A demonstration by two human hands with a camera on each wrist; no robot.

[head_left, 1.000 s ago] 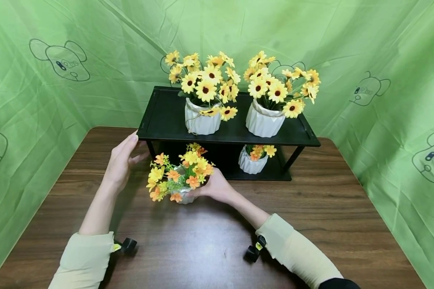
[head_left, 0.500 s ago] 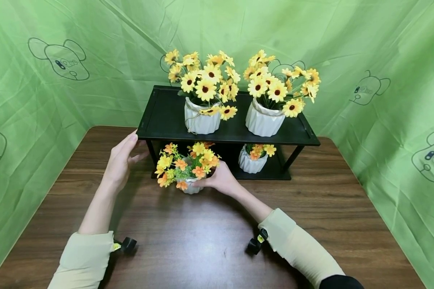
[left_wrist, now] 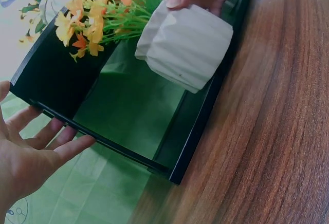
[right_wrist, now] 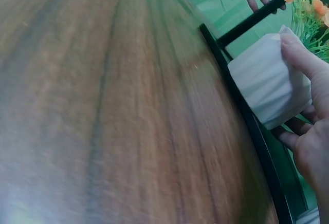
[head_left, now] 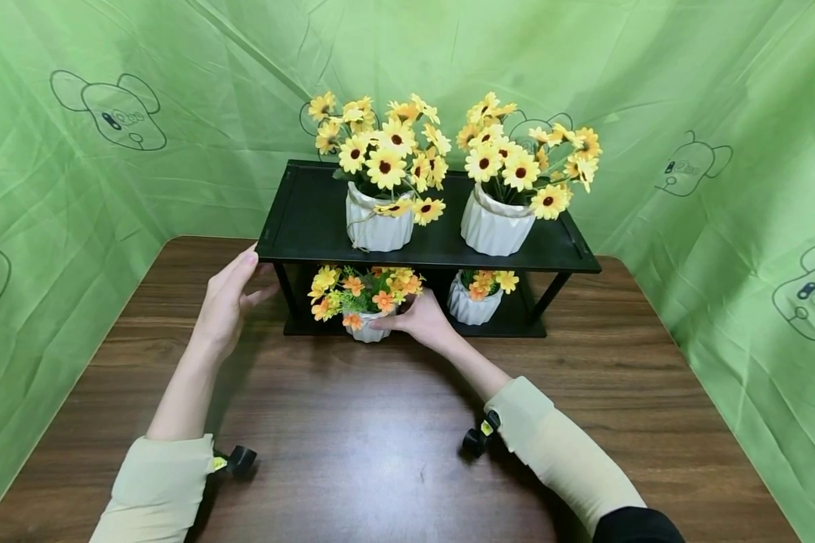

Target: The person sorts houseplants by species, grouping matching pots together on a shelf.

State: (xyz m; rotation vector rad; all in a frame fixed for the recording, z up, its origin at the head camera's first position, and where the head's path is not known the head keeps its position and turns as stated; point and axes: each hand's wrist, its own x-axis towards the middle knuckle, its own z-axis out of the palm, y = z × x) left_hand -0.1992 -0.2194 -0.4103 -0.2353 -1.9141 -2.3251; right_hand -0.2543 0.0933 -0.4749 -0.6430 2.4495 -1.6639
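My right hand grips a small white pot of orange and yellow flowers, thumb on the near side and fingers around the far side. The pot is at the front edge of the lower board of a black two-tier shelf, under the upper board; in the left wrist view it tilts. Whether its base touches the lower board I cannot tell. My left hand touches the shelf's left end, its thumb at the upper corner and its fairly straight fingers against the side post.
Two white pots of yellow daisies stand on the upper board, a left pot and a right pot. A smaller flower pot sits at the lower right. The shelf stands on a wooden table before a green cloth.
My right hand has carried the small flower pot back and slightly right, from in front of the shelf to under its upper board. The left hand stays at the shelf's corner.
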